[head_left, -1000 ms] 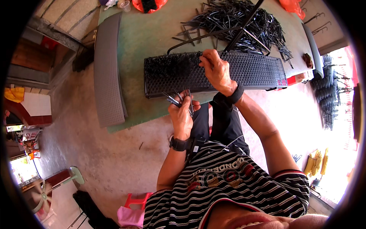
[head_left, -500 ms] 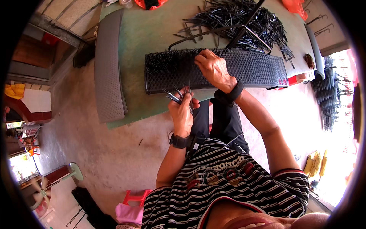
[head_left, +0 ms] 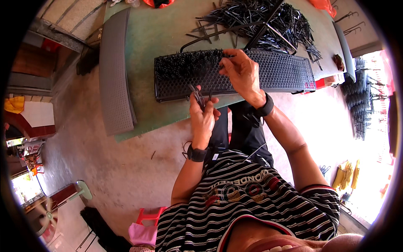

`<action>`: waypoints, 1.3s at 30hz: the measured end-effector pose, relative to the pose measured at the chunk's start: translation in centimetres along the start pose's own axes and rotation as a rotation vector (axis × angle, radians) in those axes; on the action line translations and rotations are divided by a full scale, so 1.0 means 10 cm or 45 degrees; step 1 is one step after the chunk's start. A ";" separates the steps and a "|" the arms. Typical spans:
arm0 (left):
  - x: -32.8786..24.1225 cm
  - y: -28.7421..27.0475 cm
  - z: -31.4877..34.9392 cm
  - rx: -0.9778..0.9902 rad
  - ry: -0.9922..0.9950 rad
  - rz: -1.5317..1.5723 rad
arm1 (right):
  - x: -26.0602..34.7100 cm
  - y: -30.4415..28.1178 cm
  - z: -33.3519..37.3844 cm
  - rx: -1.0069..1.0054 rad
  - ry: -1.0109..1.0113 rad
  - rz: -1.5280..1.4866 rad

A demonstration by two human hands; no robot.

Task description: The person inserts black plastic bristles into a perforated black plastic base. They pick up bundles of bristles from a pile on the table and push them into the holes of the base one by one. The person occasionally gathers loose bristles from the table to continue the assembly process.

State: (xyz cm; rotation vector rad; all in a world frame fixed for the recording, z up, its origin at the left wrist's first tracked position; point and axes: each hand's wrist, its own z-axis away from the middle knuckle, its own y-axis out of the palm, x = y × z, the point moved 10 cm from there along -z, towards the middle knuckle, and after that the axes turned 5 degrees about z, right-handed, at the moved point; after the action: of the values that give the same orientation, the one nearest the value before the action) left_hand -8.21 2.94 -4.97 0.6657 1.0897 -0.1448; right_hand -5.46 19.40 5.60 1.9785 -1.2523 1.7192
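A long black panel [head_left: 277, 75], full of small holes, lies across the near edge of the green table. Short black strips [head_left: 180, 65] stick up densely from the upper left part of it, while its right part shows bare holes. Just off the panel's near edge, my left hand [head_left: 202, 119] is closed around a few thin black strips [head_left: 196, 94]. My right hand [head_left: 244, 77] is over the middle of the panel, beside the border of the bristly part. Its thumb and fingers are pinched together; what they hold, if anything, is too small to make out.
A heap of loose black strips [head_left: 260, 25] lies behind the panel, with a black metal frame [head_left: 268, 26] standing before it. Grey perforated sheets [head_left: 114, 71] are stacked on the table's left side. A red stool [head_left: 149, 216] stands on the floor at lower left.
My right hand has shifted slightly right, and its fingers now point more toward the left. My left hand has turned, tilting its strips closer to the panel. The whole view has shifted a little.
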 end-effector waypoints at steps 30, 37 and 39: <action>0.07 -0.13 -0.02 -0.120 -0.064 0.301 | -0.23 0.14 0.13 0.121 0.247 -0.233; 0.05 -0.18 -0.04 -0.114 -0.031 0.302 | -0.11 0.10 0.01 -0.079 -0.068 -0.068; 0.04 -0.19 -0.04 -0.101 -0.016 0.305 | -0.12 0.14 0.01 -0.079 -0.117 0.015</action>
State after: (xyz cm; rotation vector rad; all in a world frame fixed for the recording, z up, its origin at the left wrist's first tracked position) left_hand -9.16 1.71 -6.20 0.7172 0.9901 0.1000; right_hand -6.29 19.01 3.96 2.0391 -1.3328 1.5912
